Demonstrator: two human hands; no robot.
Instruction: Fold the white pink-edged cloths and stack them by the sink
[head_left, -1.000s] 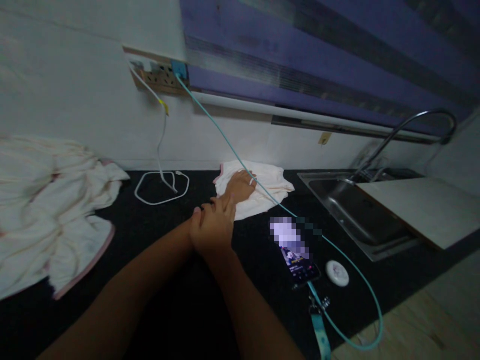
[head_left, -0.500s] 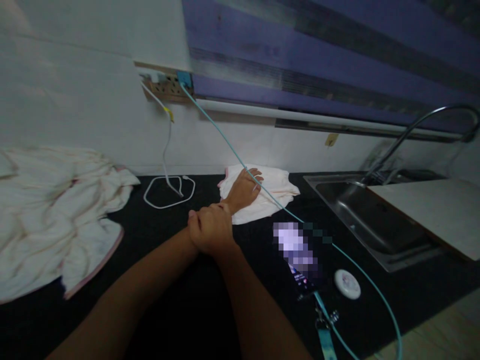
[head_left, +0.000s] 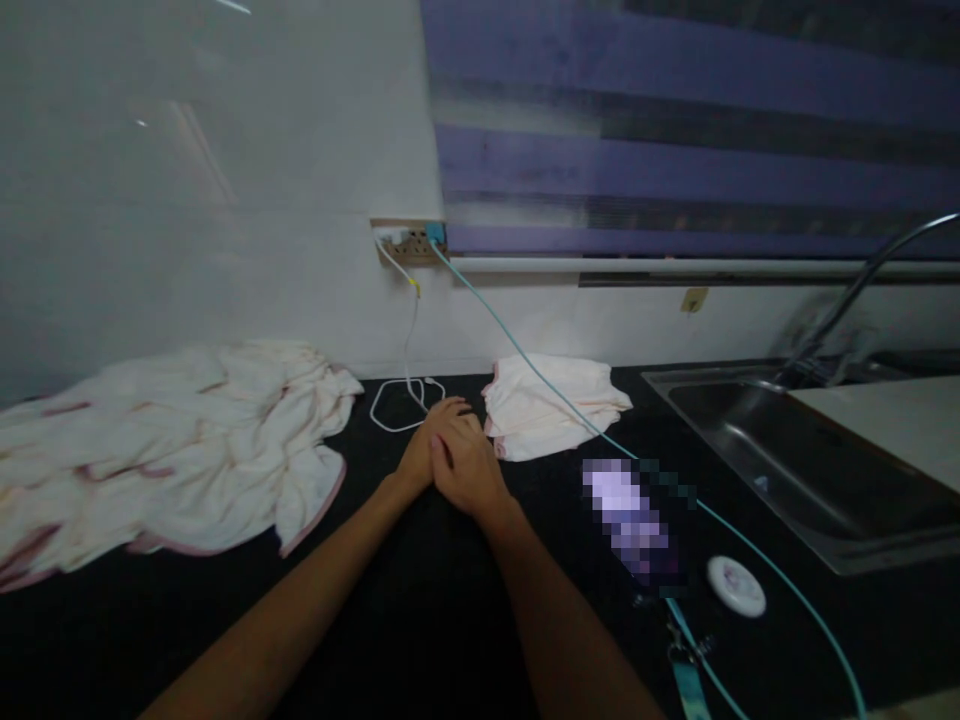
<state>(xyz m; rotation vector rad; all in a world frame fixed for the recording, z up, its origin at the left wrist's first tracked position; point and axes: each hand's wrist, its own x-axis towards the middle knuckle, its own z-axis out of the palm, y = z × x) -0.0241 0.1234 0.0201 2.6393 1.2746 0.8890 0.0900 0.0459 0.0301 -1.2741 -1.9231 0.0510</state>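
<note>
On the dark counter (head_left: pixel 555 540), the right hand (head_left: pixel 471 465) lies over the left hand (head_left: pixel 426 440), just beside a folded cloth (head_left: pixel 559 425).
The step in hand looks like a pause with the hands together; handling either cloth would call for parting them first. Grip: the right fingers cross the back of the left, but I cannot tell whether they clasp or merely rest; the left palm is hidden, its hold equally unclear. The folded cloth, soft, pale and pink-edged, lies flat by the wall under a slim teal cable (head_left: pixel 489 307); the larger cloth (head_left: pixel 210 460) sprawls at left in loose wrinkles. The counter looks smooth and matte.
</note>
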